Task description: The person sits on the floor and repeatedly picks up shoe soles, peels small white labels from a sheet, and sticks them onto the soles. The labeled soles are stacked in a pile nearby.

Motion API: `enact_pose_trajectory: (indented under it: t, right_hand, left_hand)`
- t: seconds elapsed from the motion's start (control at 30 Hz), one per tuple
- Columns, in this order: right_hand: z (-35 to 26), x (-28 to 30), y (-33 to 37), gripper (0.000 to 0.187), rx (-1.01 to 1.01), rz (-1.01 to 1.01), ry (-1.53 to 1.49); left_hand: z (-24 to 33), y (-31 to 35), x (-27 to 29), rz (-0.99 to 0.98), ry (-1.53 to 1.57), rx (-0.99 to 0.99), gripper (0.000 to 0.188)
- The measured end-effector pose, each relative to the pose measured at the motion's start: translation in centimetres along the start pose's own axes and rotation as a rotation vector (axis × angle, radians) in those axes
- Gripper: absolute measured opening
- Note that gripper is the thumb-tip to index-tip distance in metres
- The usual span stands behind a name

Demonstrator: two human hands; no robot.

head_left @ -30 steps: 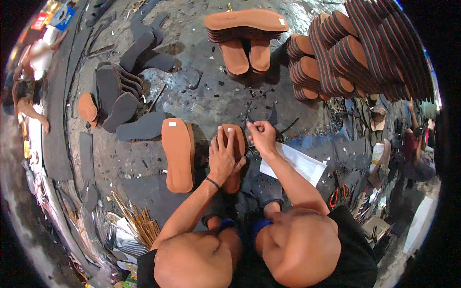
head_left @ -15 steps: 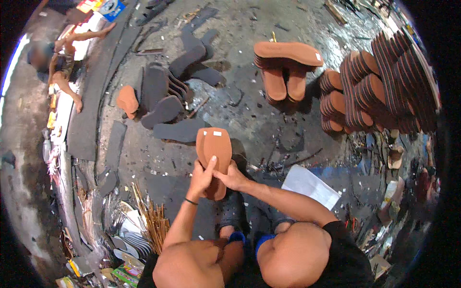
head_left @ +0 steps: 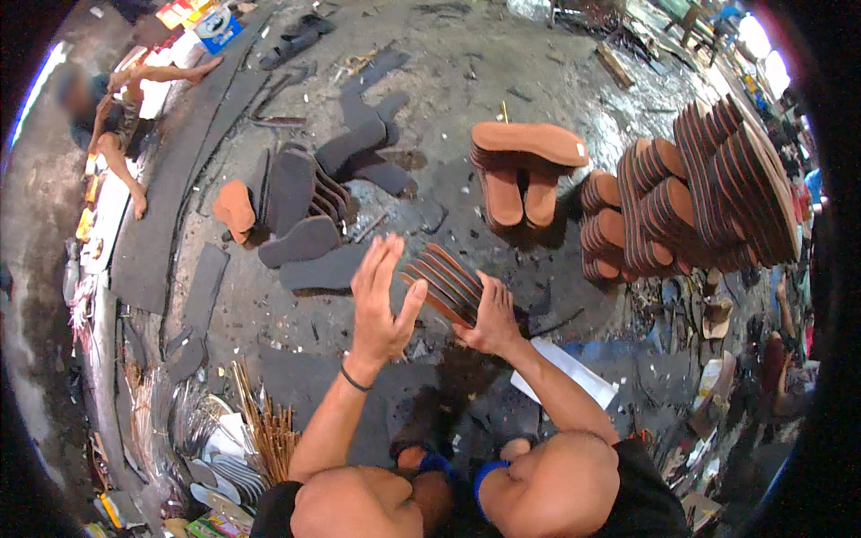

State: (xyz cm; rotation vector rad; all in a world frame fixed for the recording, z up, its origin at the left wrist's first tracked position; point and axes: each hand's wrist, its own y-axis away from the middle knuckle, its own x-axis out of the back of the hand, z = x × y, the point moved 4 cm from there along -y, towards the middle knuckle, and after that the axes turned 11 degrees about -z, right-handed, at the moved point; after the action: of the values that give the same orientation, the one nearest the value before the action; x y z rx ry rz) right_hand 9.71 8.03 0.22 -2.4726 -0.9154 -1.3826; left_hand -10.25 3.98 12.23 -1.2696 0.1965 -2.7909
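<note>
In front of my knees, a small stack of brown-and-black shoe soles (head_left: pixel 446 285) is held edge-up by my right hand (head_left: pixel 492 316), whose fingers wrap round its right end. My left hand (head_left: pixel 380 309) is raised at the stack's left side, palm toward it, with fingers stretched out and thumb apart. Its thumb tip comes close to the near sole; whether it touches I cannot tell. Beyond lies a pile of brown soles (head_left: pixel 529 143), some laid crosswise on two upright-pointing rows. Dark grey soles (head_left: pixel 305 242) lie scattered to the left of the held stack.
Tall stacks of brown-and-black soles (head_left: pixel 668 202) stand at the right. A white sheet (head_left: pixel 574 381) lies by my right forearm. Thin sticks (head_left: pixel 265 408) are bundled near my left knee. A brown sole pair (head_left: pixel 235 211) lies left. Another person (head_left: pixel 117 117) sits at the far left.
The soles, earlier held flat-face up in both hands, are now turned edge-up in my right hand. My left hand has let go and opened. The view has shifted slightly.
</note>
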Motion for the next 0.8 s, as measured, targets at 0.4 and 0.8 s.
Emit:
enact_pose_trajectory:
  t: [0.4, 0.8]
  right_hand:
    - [0.4, -0.7, 1.2, 0.109, -0.074, -0.112, 0.281]
    - [5.3, 8.0, -1.2, 0.048, -0.048, 0.528, -1.509]
  left_hand:
    - [-4.2, 2.6, -3.4, -0.164, 0.096, 0.114, 0.087]
    - [-1.9, -5.4, -8.7, -0.739, 1.124, 0.341, 0.092]
